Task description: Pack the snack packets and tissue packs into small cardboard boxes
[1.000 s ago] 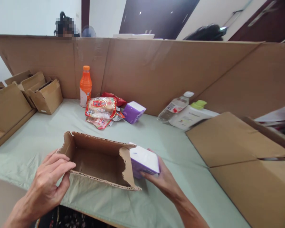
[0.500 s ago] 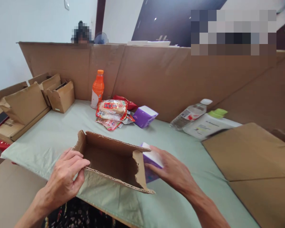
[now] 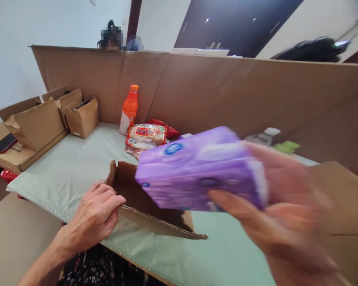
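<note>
My right hand (image 3: pixel 280 198), blurred by motion, grips a purple pack of tissues (image 3: pixel 193 171) by its right end. The pack is lifted above an open-topped cardboard box (image 3: pixel 155 222) and covers much of its right and far side. Fingers of my left hand (image 3: pixel 98 210) are wrapped over the box's near left rim. Inside the box, the part that shows is bare brown cardboard. Beyond it lie packaged snacks (image 3: pixel 146 135) beside an orange drink bottle (image 3: pixel 129 109). A second purple pack behind them is mostly hidden.
Small cardboard boxes (image 3: pixel 82 117) and a phone (image 3: pixel 2 143) are at the left. A clear bottle (image 3: pixel 264 137), a green-capped container (image 3: pixel 286 147) and a cardboard sheet (image 3: pixel 340 198) are at the right. A tall cardboard wall (image 3: pixel 211 91) borders the back; a person sits beyond it.
My right hand has raised the tissue pack from beside the box's right end to above the box. My left hand stays on the rim. The view has shifted slightly.
</note>
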`<state>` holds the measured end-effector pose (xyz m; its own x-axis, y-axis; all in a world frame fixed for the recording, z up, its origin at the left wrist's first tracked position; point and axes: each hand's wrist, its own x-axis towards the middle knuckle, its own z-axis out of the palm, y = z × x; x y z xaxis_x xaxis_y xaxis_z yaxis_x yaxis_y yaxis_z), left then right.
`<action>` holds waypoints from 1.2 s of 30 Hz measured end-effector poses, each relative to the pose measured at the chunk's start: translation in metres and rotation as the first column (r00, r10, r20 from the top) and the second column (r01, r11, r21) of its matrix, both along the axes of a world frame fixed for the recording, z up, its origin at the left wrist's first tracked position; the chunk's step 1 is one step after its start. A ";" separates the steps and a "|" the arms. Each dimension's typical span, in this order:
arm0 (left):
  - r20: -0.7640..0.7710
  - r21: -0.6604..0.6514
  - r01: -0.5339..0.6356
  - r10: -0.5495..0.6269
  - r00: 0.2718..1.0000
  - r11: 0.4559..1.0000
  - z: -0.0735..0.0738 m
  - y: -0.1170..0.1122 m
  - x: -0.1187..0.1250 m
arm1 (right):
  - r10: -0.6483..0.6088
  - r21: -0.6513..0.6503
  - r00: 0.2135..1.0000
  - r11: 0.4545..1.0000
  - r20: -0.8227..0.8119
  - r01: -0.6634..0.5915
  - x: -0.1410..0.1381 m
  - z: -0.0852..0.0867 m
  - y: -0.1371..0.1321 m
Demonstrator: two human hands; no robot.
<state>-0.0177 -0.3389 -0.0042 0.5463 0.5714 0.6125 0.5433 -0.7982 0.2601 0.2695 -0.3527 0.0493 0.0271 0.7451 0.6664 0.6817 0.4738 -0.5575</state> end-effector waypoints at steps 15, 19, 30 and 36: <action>-0.084 -0.061 -0.018 0.013 0.996 0.998 -0.005 0.003 -0.003 | 0.451 -0.486 0.648 0.863 0.614 -0.140 -0.062 -0.032 0.048; -0.100 -0.062 -0.031 0.025 0.995 0.998 -0.006 0.003 -0.002 | 0.485 -0.590 0.673 0.802 0.558 -0.088 -0.068 -0.049 0.062; -0.127 -0.067 -0.037 0.028 0.991 0.997 -0.006 0.002 -0.001 | 0.622 -0.692 0.654 0.692 0.431 -0.204 -0.077 -0.060 0.080; -0.111 -0.058 -0.028 0.021 0.994 0.998 -0.006 0.004 -0.004 | 0.569 -0.593 0.702 0.764 0.429 -0.257 -0.067 -0.029 0.066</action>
